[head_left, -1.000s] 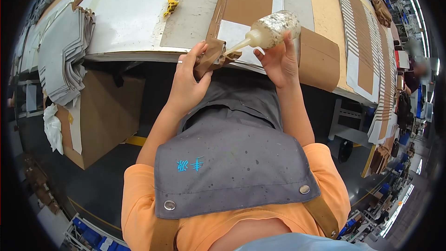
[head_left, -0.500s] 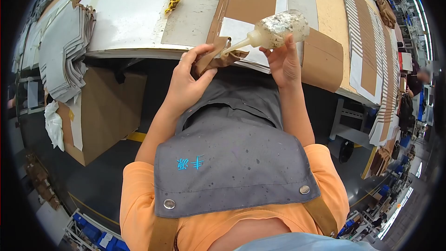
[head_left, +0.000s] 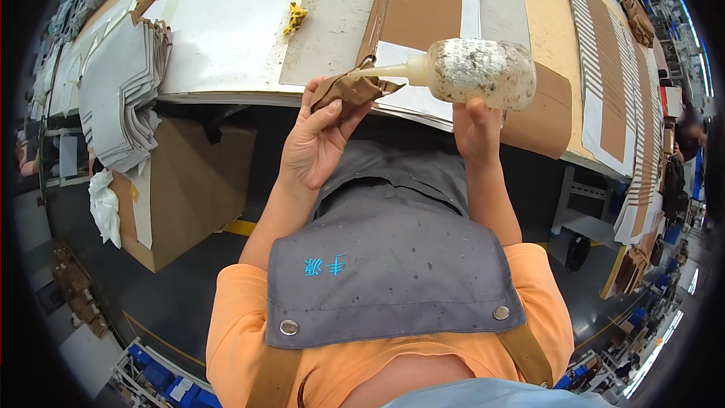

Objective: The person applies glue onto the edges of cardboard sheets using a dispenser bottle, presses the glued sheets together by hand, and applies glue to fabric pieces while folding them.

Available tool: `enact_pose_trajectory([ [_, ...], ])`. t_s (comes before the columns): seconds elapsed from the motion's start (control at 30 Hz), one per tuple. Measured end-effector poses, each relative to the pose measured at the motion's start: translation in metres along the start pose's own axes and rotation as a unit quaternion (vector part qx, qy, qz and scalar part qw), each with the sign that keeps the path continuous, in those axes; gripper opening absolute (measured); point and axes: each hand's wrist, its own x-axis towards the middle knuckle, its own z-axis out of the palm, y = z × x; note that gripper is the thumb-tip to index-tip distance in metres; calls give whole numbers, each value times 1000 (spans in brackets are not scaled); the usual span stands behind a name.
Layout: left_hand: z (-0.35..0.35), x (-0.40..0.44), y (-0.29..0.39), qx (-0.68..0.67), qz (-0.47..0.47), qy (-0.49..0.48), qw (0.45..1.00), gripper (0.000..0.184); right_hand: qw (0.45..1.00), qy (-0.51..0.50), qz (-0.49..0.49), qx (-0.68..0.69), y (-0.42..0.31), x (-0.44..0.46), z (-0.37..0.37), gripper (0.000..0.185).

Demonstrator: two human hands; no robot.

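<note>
My left hand [head_left: 316, 143] is closed on a folded piece of brown leather [head_left: 346, 95], held up just off the table's front edge. In my right hand [head_left: 478, 127] is a squeeze bottle [head_left: 483, 73], translucent and smudged with dark stains, lying nearly level. Its long narrow nozzle [head_left: 383, 72] points left, and the tip meets the upper edge of the leather piece. Whether anything comes out of the tip is too small to tell.
Grey sheets [head_left: 124, 98] hang in a stack over the table's left end, above a cardboard box [head_left: 200, 189]. A yellow-black scrap [head_left: 295, 19] lies on the white tabletop [head_left: 226, 30]. Brown panels [head_left: 423, 6] and striped strips [head_left: 604, 68] lie to the right.
My right hand has brought the bottle from a slant to nearly level. My left hand has turned the leather piece, so its broad brown side now shows. The view has shifted slightly.
</note>
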Motion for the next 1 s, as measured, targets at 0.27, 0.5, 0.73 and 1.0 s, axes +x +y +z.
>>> enact_pose_trajectory([
  [0.27,18,5,-1,70,103,17,992,32,997,21,56,-40,-4,-6,13,79],
  [0.5,2,6,1,295,328,-32,897,30,999,15,33,-34,-8,0,19,66],
  [0.73,-1,7,45,273,433,-29,859,30,994,83,40,65,-12,19,-2,47],
  [1.0,-2,11,22,399,295,22,868,45,980,91,118,131,-10,21,17,59],
])
